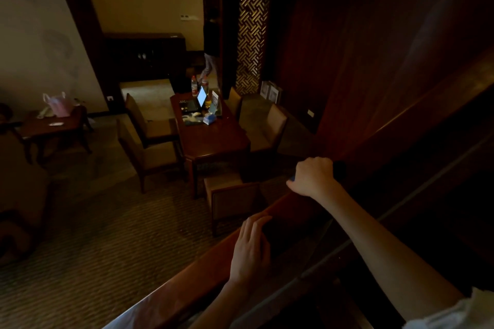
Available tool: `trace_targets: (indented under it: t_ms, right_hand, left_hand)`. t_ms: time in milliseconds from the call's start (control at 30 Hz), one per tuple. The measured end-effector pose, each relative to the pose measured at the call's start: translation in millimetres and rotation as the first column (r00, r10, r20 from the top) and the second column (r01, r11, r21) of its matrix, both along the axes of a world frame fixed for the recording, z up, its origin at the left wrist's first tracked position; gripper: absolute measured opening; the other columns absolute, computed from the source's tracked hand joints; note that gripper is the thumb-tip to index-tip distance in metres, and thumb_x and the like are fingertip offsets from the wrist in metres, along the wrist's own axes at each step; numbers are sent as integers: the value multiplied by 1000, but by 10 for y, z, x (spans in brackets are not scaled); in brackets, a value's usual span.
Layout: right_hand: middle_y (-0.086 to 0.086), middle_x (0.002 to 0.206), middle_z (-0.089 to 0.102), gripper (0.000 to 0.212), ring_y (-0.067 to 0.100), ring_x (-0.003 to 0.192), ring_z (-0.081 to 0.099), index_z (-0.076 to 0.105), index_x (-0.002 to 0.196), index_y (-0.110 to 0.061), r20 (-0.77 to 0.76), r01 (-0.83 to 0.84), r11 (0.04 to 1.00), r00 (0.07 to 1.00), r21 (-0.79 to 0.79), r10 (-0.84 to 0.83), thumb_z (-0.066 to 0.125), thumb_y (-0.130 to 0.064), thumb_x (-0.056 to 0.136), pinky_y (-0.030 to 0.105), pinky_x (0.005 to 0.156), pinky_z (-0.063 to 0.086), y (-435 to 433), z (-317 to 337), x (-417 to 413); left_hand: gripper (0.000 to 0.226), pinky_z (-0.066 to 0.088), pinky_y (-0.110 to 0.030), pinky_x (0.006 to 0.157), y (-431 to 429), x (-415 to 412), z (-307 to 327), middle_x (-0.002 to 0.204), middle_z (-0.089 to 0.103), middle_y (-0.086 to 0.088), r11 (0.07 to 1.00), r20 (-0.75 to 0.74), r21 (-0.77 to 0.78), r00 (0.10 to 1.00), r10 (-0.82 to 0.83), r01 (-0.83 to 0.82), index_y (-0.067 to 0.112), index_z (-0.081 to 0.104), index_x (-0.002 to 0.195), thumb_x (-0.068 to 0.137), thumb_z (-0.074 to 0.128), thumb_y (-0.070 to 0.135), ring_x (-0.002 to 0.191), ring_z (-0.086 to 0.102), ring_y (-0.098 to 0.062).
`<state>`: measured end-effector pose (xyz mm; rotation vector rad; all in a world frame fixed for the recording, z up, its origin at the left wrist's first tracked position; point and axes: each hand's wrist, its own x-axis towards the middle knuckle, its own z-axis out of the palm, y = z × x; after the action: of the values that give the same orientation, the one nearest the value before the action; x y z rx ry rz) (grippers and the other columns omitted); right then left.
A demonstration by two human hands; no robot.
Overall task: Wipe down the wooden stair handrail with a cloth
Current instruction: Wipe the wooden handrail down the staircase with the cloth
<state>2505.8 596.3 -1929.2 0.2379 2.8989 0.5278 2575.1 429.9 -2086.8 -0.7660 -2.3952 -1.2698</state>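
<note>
A dim room lies below, its patterned carpet [107, 235] running under the furniture, with dark wood panelling [347, 48] filling the right side. The handrail [203, 270] crosses the foreground on a slant, from the lower left up toward the right. Beyond it stands a long table [213, 141] with a chair [149, 141] on its left and another chair [264, 125] on its right. A low side table [53, 125] sits well apart by the left wall. A lattice screen [251, 35] rises at the back, and a person [211, 43] stands in the doorway beside it. The right hand [312, 176] is farther up the rail, its fingers curled over the top and gripping the cloth [339, 170] against the wood. Most of the cloth is hidden under that hand; a dark bulge shows past the knuckles and a blue edge by the thumb. The left hand [250, 251] rests lower on the rail, palm down with fingers straight, holding nothing. A pink bag [58, 105] sits on the side table. On the long table are an open laptop [202, 96] with a lit screen and bottles [194, 86] near it.
</note>
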Motion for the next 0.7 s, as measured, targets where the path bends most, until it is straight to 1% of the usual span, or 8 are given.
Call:
trace_targets:
  t_ms: [67,200,300,367,433,533,600,700]
  right_hand:
    - [3,87,53,45,23,97,60,58,96,-13,16,-60,997,998,42,59,40,-55,96,31,72,37,-112,-51,-10]
    - [4,87,57,47,21,86,60,62,95,-13,31,-212,972,977,103,210,37,-53,98,31,68,40,-439,-355,27]
    - [1,76,53,47,20,78,58,60,81,-15,-33,-208,976,978,-58,206,37,-53,98,31,68,40,-434,-347,71]
    - [3,82,58,47,23,84,60,63,82,-15,-70,-145,977,988,-154,136,39,-53,96,32,72,40,-155,-157,19]
    - [4,83,60,48,24,83,61,66,83,-13,-133,-37,989,991,-146,18,40,-52,97,32,73,42,283,142,-33]
    - [1,67,53,49,18,66,55,57,68,-16,-212,45,996,975,-83,-62,40,-50,98,32,69,47,651,386,-21]
    - [0,66,50,48,16,62,50,52,65,-17,-230,22,1000,973,17,-18,37,-49,99,29,65,42,458,252,-34]
    - [0,64,46,52,17,64,49,51,65,-16,-179,-139,989,975,-39,130,31,-48,101,29,63,37,-192,-190,69]
  left_hand:
    - [45,37,-25,103,-2,8,-7,130,44,9,1000,3,-10,1000,2,-2,28,39,129,85,38,21,120,41,-4]
    - [36,30,-9,101,-13,-12,-7,125,45,10,1000,26,23,1000,4,-5,29,40,118,83,39,20,115,35,8]
    - [30,34,-10,96,-17,-10,-12,123,39,15,1000,13,11,1000,-4,4,30,41,111,83,38,20,112,36,7]
    - [28,37,-11,91,-32,-10,-19,122,39,15,1000,7,2,1000,-15,15,30,42,109,83,38,20,110,41,1]
    - [28,39,-11,87,-26,-24,-21,120,40,15,1000,8,14,1000,-25,24,29,43,108,82,39,19,108,44,-4]
    - [26,37,-10,84,-11,-4,-20,120,41,14,1000,25,14,1000,-17,17,29,45,106,82,38,19,107,44,-2]
    - [24,39,-13,86,-13,-13,-34,121,45,11,1000,17,14,1000,-17,17,28,46,103,82,39,19,108,47,-6]
    - [21,49,-22,84,-9,-35,-55,122,50,4,1000,-11,8,1000,-15,15,26,47,102,83,42,18,108,51,-10]
